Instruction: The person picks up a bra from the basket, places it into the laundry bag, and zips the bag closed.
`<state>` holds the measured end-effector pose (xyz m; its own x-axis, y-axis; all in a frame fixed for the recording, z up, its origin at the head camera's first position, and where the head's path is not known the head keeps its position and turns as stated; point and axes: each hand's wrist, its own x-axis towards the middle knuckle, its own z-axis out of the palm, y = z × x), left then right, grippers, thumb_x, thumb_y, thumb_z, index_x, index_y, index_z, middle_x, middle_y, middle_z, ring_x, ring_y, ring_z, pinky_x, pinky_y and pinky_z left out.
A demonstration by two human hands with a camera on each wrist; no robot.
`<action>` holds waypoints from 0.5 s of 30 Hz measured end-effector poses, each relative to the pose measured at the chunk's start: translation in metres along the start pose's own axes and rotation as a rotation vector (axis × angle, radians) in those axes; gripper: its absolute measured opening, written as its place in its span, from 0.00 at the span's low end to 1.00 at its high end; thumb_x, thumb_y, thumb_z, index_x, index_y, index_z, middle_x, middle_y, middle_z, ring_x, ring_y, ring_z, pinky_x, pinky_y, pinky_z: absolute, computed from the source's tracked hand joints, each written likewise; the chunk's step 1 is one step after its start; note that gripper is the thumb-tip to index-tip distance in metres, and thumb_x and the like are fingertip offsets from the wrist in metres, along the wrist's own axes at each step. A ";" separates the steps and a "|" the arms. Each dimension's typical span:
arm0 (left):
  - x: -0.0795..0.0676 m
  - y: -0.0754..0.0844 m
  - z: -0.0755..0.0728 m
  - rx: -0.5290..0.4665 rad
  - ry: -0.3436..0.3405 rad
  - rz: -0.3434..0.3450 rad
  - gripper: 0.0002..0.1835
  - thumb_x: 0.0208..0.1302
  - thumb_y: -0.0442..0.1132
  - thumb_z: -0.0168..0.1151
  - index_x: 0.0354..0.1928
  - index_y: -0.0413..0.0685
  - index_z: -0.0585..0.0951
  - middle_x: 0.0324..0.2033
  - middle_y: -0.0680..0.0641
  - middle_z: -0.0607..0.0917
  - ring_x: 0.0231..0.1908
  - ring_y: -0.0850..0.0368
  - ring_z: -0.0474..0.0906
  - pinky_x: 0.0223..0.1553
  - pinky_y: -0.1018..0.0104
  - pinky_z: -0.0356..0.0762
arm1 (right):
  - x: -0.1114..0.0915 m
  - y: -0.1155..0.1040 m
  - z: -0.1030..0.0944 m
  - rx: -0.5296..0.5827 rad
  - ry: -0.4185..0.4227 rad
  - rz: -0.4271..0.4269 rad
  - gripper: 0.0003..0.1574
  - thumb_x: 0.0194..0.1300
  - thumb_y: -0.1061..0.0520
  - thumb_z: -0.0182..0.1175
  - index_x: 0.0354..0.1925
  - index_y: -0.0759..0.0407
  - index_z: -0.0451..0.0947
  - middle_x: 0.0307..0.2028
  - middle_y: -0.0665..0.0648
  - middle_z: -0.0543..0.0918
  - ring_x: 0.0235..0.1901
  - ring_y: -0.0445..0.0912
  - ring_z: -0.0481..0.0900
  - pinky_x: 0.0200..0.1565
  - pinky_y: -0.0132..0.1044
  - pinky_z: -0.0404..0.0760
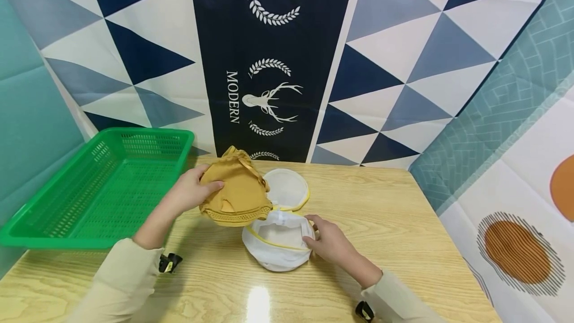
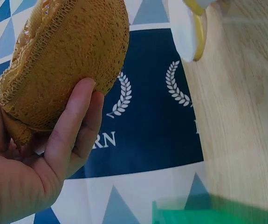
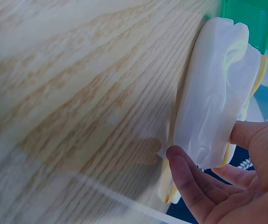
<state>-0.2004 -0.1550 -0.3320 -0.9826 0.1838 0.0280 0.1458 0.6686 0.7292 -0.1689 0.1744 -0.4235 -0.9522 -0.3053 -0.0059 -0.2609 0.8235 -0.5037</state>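
A mustard-yellow lace bra [image 1: 239, 186], its cups folded together, is in my left hand [image 1: 190, 193], thumb on the inner face and fingers behind. In the left wrist view the rounded lace outside of the bra [image 2: 78, 51] faces the camera, with fingers against it. Below and right of the bra stands a white mesh laundry bag [image 1: 278, 259] with yellow piping, its round lid [image 1: 287, 188] folded back. My right hand [image 1: 334, 245] pinches the right side of the bag's rim, thumb inside. The right wrist view shows the bag's soft side wall [image 3: 213, 93].
A green plastic basket [image 1: 105, 241] stands at the left of the wooden table [image 1: 372, 223]. Behind the table hangs a patterned cloth [image 1: 269, 44] with triangles and deer heads. Another printed cloth [image 1: 506, 203] covers the right side.
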 end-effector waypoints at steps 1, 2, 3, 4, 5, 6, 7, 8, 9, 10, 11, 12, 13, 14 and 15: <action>0.001 0.001 0.002 0.000 0.002 0.000 0.24 0.59 0.46 0.55 0.56 0.42 0.68 0.37 0.41 0.79 0.32 0.55 0.76 0.33 0.65 0.74 | 0.000 0.000 0.000 0.000 0.000 -0.001 0.32 0.55 0.53 0.60 0.57 0.59 0.64 0.37 0.57 0.79 0.24 0.36 0.73 0.24 0.27 0.71; 0.001 0.001 0.003 -0.004 0.002 -0.003 0.24 0.59 0.46 0.55 0.56 0.42 0.67 0.38 0.41 0.79 0.32 0.55 0.77 0.33 0.65 0.75 | 0.000 0.000 0.000 0.005 0.001 -0.006 0.32 0.55 0.53 0.60 0.57 0.59 0.64 0.37 0.57 0.79 0.24 0.36 0.73 0.24 0.27 0.71; 0.002 0.002 0.005 -0.002 0.006 -0.001 0.25 0.59 0.46 0.55 0.56 0.43 0.67 0.38 0.41 0.79 0.33 0.55 0.77 0.33 0.65 0.75 | -0.001 0.000 0.000 0.008 0.000 -0.007 0.32 0.55 0.53 0.60 0.57 0.59 0.64 0.37 0.57 0.79 0.23 0.36 0.73 0.23 0.26 0.71; 0.002 0.002 0.006 -0.003 0.009 0.003 0.25 0.59 0.45 0.55 0.57 0.43 0.67 0.39 0.41 0.80 0.32 0.56 0.78 0.33 0.65 0.75 | -0.001 0.000 0.000 0.009 0.000 -0.008 0.31 0.55 0.53 0.60 0.56 0.59 0.64 0.37 0.57 0.79 0.23 0.36 0.73 0.23 0.26 0.71; 0.002 0.002 0.007 -0.003 0.013 0.007 0.25 0.59 0.45 0.55 0.57 0.43 0.67 0.39 0.41 0.80 0.32 0.56 0.78 0.34 0.65 0.75 | -0.001 0.000 0.000 0.011 -0.001 -0.009 0.31 0.55 0.53 0.60 0.56 0.59 0.64 0.37 0.56 0.79 0.24 0.36 0.73 0.23 0.26 0.71; 0.002 0.002 0.008 -0.003 0.018 0.012 0.25 0.59 0.45 0.56 0.57 0.44 0.68 0.39 0.41 0.80 0.32 0.56 0.78 0.34 0.65 0.75 | -0.001 0.000 0.001 0.013 -0.001 -0.015 0.31 0.55 0.53 0.60 0.56 0.59 0.64 0.37 0.56 0.79 0.24 0.36 0.73 0.24 0.26 0.71; 0.003 0.002 0.009 -0.003 0.021 0.018 0.24 0.58 0.45 0.56 0.56 0.44 0.68 0.38 0.41 0.80 0.31 0.57 0.78 0.33 0.65 0.75 | -0.001 0.000 0.000 0.018 -0.002 -0.017 0.31 0.56 0.53 0.60 0.56 0.60 0.64 0.36 0.56 0.79 0.25 0.36 0.74 0.24 0.26 0.71; 0.003 0.003 0.010 -0.004 0.025 0.024 0.24 0.58 0.45 0.56 0.55 0.44 0.69 0.38 0.41 0.81 0.31 0.57 0.78 0.33 0.65 0.75 | -0.001 -0.001 0.000 0.019 -0.003 -0.019 0.31 0.56 0.53 0.60 0.56 0.60 0.64 0.36 0.56 0.79 0.25 0.37 0.74 0.24 0.26 0.72; 0.003 0.003 0.011 0.000 0.031 0.033 0.24 0.58 0.45 0.57 0.55 0.44 0.70 0.37 0.41 0.81 0.31 0.57 0.78 0.33 0.64 0.75 | -0.001 -0.001 0.000 0.017 -0.001 -0.018 0.31 0.56 0.53 0.60 0.56 0.60 0.64 0.37 0.56 0.79 0.26 0.37 0.75 0.25 0.26 0.72; 0.003 0.004 0.011 -0.002 0.034 0.039 0.24 0.58 0.45 0.57 0.55 0.45 0.70 0.37 0.42 0.81 0.31 0.57 0.78 0.34 0.64 0.75 | -0.001 -0.001 0.000 0.014 -0.001 -0.018 0.31 0.56 0.53 0.60 0.56 0.60 0.64 0.37 0.56 0.79 0.27 0.38 0.75 0.25 0.27 0.72; 0.003 0.004 0.012 -0.004 0.040 0.044 0.23 0.58 0.45 0.57 0.55 0.45 0.70 0.37 0.42 0.81 0.31 0.57 0.78 0.35 0.63 0.75 | -0.001 -0.001 0.000 0.016 0.000 -0.020 0.31 0.56 0.53 0.59 0.57 0.60 0.64 0.37 0.56 0.79 0.29 0.39 0.76 0.26 0.27 0.72; 0.004 0.005 0.013 -0.005 0.046 0.051 0.23 0.58 0.45 0.57 0.54 0.46 0.71 0.37 0.42 0.81 0.31 0.56 0.78 0.35 0.63 0.75 | -0.001 -0.001 0.000 0.016 0.001 -0.020 0.31 0.56 0.53 0.59 0.57 0.59 0.64 0.37 0.56 0.80 0.31 0.40 0.77 0.27 0.27 0.73; 0.004 0.005 0.014 -0.005 0.055 0.056 0.23 0.58 0.45 0.57 0.54 0.46 0.71 0.38 0.43 0.81 0.32 0.56 0.78 0.36 0.62 0.75 | -0.001 -0.001 0.000 0.018 0.000 -0.014 0.31 0.56 0.52 0.59 0.57 0.59 0.64 0.38 0.56 0.80 0.32 0.41 0.77 0.27 0.28 0.73; 0.004 0.005 0.015 -0.004 0.064 0.061 0.23 0.58 0.46 0.57 0.55 0.46 0.71 0.38 0.43 0.81 0.33 0.56 0.78 0.37 0.61 0.75 | -0.001 -0.001 0.000 0.017 0.000 -0.013 0.31 0.56 0.52 0.59 0.57 0.59 0.64 0.38 0.56 0.80 0.33 0.42 0.77 0.27 0.28 0.73; 0.005 0.005 0.015 -0.005 0.073 0.070 0.23 0.58 0.46 0.57 0.55 0.47 0.71 0.39 0.43 0.81 0.33 0.56 0.78 0.38 0.61 0.75 | -0.001 -0.001 0.001 0.016 0.000 -0.013 0.31 0.56 0.52 0.59 0.57 0.59 0.64 0.38 0.56 0.80 0.34 0.42 0.77 0.27 0.28 0.73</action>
<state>-0.2025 -0.1394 -0.3385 -0.9759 0.1764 0.1285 0.2137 0.6527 0.7269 -0.1681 0.1736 -0.4235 -0.9487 -0.3163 0.0010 -0.2712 0.8118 -0.5171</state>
